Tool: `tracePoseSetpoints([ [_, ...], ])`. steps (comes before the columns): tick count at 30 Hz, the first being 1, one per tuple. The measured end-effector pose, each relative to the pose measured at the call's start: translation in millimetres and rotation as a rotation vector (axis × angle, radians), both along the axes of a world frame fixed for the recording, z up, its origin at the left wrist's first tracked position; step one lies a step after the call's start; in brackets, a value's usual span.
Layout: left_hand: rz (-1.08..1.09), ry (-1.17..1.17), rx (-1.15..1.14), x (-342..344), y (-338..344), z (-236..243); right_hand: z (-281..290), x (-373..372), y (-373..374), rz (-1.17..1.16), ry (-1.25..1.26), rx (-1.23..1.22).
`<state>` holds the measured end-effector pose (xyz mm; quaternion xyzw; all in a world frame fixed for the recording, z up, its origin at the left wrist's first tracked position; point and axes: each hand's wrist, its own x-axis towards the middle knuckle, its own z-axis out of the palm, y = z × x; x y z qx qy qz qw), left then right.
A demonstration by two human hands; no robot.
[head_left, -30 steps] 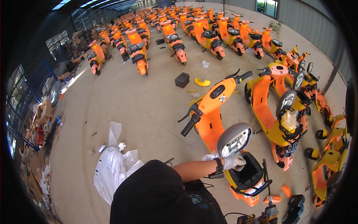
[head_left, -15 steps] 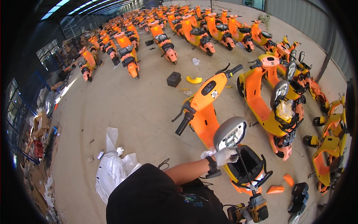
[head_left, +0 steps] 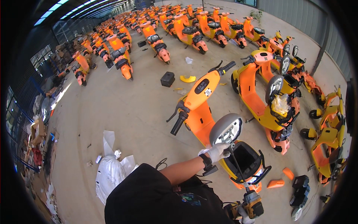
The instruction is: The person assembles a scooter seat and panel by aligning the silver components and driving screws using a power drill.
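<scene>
My left hand (head_left: 218, 152), in a white glove, is closed around the upper part of a long metal shaft (head_left: 238, 168) just below the raised seat (head_left: 223, 127) of an orange-and-yellow scooter (head_left: 201, 93). The shaft runs down across the open black storage compartment (head_left: 244, 156) to a yellow-and-black power drill (head_left: 253, 205). My right hand (head_left: 244, 216), also gloved, grips the drill at the bottom edge of the view, mostly hidden. A second yellow-and-black tool (head_left: 231, 209) is partly visible beside it.
Scooters (head_left: 253, 97) line the right and background. A white plastic bundle (head_left: 110, 175) lies left on the concrete floor. Orange panels (head_left: 276, 183) and a black case (head_left: 300, 186) lie at lower right, a black box (head_left: 167, 79) farther off. Cardboard debris (head_left: 37, 130) runs along the left.
The drill with its long shaft has been raised into view by my right hand. My left hand has closed on the shaft and shifted slightly up and left. The view has shifted slightly.
</scene>
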<state>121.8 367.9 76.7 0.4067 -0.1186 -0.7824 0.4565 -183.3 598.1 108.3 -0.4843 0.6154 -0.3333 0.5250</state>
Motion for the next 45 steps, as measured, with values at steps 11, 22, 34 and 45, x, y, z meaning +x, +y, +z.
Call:
tracePoseSetpoints([
  [11,0.014,0.048,0.055,7,-2,-54,30,18,10,0.190,0.201,-0.291],
  [22,0.038,0.055,0.190,16,-11,-50,-3,30,20,0.331,0.258,-0.414],
  [34,0.019,0.006,0.171,9,-2,-52,-13,39,39,0.096,-0.114,-0.179],
  [45,0.027,-0.097,0.252,9,-10,-84,1,48,30,-0.037,-0.268,0.055],
])
